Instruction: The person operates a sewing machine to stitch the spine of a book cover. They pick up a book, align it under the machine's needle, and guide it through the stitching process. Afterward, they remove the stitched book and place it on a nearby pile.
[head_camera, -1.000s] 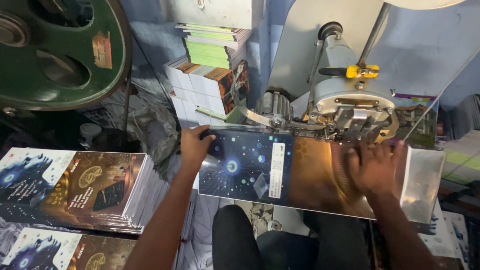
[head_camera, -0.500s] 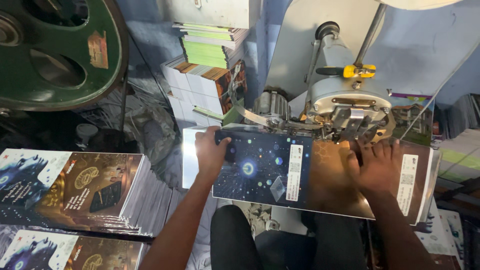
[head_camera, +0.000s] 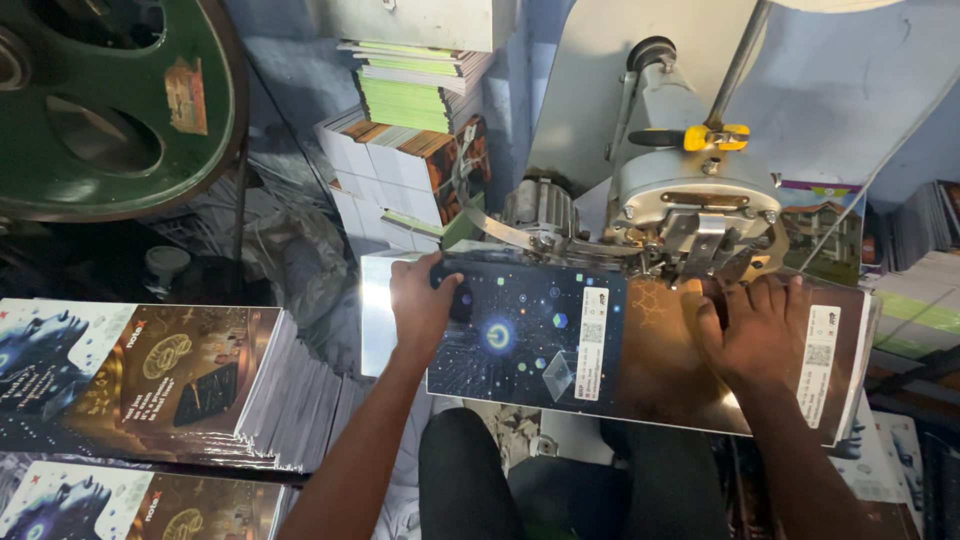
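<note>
Since the earlier frames, the printed cover sheet (head_camera: 560, 340) has been slid further to the right under the stitching machine head (head_camera: 690, 215), and both hands have been carried along with it, so more bare metal table (head_camera: 372, 320) is exposed beyond the left fingertips.

Biggest thing first: a green flywheel (head_camera: 110, 110) is seen well off to the left of the left hand's fingers, up in the corner. Below it, a thick stack of the same dark printed covers (head_camera: 150, 375) is piled, well apart from either hand. Beyond the left fingertips, stacks of green and white booklets (head_camera: 405, 120) are heaped against the wall.

The cover sheet itself is laid flat and open across the table, dark blue with a glowing pattern on the left half and brown on the right. It's pinned down at both ends. The left hand (head_camera: 420, 305) is pressed flat on its upper left edge, fingers spread and slightly curled over the edge, not wrapped around anything. The right hand (head_camera: 755, 335) is laid flat on the brown half, fingers stretched out together, fingertips just beside the machine's metal foot (head_camera: 705, 250). Nothing is gripped by either hand, only held down.
</note>
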